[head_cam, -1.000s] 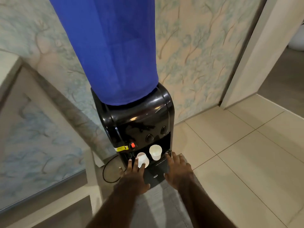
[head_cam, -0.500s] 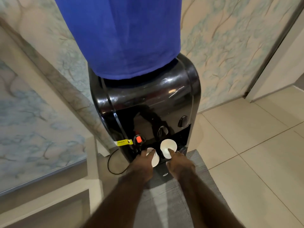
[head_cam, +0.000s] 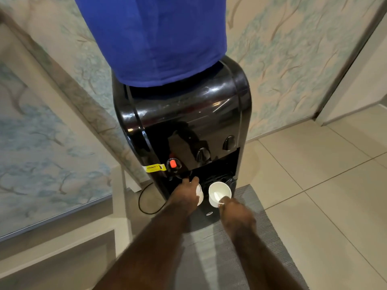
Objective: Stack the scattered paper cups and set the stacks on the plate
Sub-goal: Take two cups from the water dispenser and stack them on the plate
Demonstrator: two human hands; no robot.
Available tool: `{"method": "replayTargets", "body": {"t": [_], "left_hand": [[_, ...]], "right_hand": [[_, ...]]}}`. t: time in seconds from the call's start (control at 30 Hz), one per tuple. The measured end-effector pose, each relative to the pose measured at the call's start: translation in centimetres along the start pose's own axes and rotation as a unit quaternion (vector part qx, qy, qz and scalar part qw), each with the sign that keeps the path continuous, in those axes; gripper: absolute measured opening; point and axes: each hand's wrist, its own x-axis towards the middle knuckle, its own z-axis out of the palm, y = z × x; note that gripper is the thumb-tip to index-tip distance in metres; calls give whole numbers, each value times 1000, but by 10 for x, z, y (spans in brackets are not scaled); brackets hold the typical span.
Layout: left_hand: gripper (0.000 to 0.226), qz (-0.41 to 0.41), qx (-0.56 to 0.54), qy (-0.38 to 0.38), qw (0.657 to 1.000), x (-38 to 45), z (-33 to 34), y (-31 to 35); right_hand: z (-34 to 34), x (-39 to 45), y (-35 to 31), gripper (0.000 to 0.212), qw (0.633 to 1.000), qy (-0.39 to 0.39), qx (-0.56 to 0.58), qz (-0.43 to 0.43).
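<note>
Two white paper cups stand in the recess of a black water dispenser (head_cam: 184, 122). My left hand (head_cam: 185, 194) wraps round the left cup (head_cam: 200, 195), which it mostly hides. My right hand (head_cam: 236, 212) pinches the near rim of the right cup (head_cam: 219, 192), whose open mouth faces up. No plate is in view.
A blue cover (head_cam: 155, 38) drapes the bottle on top of the dispenser. A grey mat (head_cam: 261, 237) lies on the tiled floor in front. A black cable (head_cam: 144, 199) loops at the left. A glass-topped table (head_cam: 41, 174) stands at the left, a patterned wall behind.
Both hands have reached forward from the dispenser's base into the recess and taken hold of the cups. The camera has moved closer to the dispenser.
</note>
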Motion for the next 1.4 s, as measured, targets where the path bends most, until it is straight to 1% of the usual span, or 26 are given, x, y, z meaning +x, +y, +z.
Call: {"method": "replayTargets", "body": {"t": [0.1, 0.27, 0.37, 0.43, 0.5, 0.53, 0.57, 0.6, 0.67, 0.73, 0.8, 0.9, 0.97, 1.07, 1.13, 1.23, 1.3, 1.4], "left_hand": [[51, -7, -25, 6, 1000, -20, -8, 16], [56, 33, 1, -48, 998, -67, -45, 52], [55, 81, 30, -95, 992, -95, -85, 70], [52, 122, 29, -116, 985, -113, -117, 76], [43, 174, 28, -123, 977, -129, -149, 79], [39, 201, 29, -117, 972, -136, -165, 79], [34, 214, 30, -113, 970, -143, -183, 79], [32, 221, 31, -105, 969, -149, -202, 79], [37, 209, 30, -101, 972, -160, -245, 77], [44, 214, 30, -109, 970, -173, -296, 71], [50, 221, 38, -103, 969, -189, -346, 62], [50, 209, 16, -46, 977, -237, -420, 24], [49, 203, -38, -22, 978, -275, -462, -10], [45, 174, -162, 21, 971, -338, -509, -71], [38, 135, -282, 45, 949, -379, -529, -112], [34, 95, -438, 69, 891, -432, -554, -168], [31, 91, -529, 88, 839, -463, -567, -199], [26, 94, -637, 107, 758, -503, -581, -233]], "right_hand": [[-10, -23, 13, 31, 1000, 5, 22, 21], [-46, -69, 25, 32, 998, 28, 36, 39], [-83, -96, 20, 32, 997, 49, 44, 32], [-113, -118, 9, 31, 997, 61, 35, 25], [-139, -137, -1, 23, 996, 85, 18, 13], [-151, -145, -7, 16, 994, 111, 25, -2], [-164, -154, -14, 12, 990, 138, 32, -13], [-178, -163, -23, 12, 989, 144, 47, -6], [-210, -181, -46, 19, 990, 112, 78, 31], [-239, -193, -70, 23, 990, 111, 79, 42], [-270, -207, -99, 22, 988, 133, 75, 33], [-320, -236, -155, 20, 980, 188, 59, -15], [-353, -257, -200, 21, 971, 226, 54, -52], [-396, -287, -279, 24, 960, 255, 54, -104], [-417, -306, -330, 26, 953, 265, 55, -135], [-439, -335, -405, 35, 944, 278, 58, -167], [-449, -355, -450, 42, 938, 281, 73, -187], [-460, -384, -507, 44, 919, 301, 108, -232]]}}
